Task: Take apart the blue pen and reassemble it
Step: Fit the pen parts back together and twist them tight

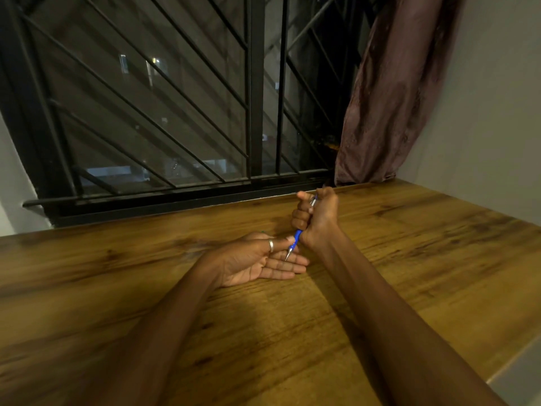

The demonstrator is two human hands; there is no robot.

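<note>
Pen [296, 238]: upright-tilted above the table [409, 259], tip down.
Right hand [317, 216]: fisted around the barrel.
Left hand [260, 259]: palm up, fingers spread; thumb touches the grip, tip over the fingers.
Room: bare wood all around; window [146, 112] edge just behind.

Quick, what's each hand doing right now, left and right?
Left hand: open, palm up on the table, thumb touching the blue pen near its tip.
Right hand: closed in a fist around the blue pen's upper barrel.
</note>
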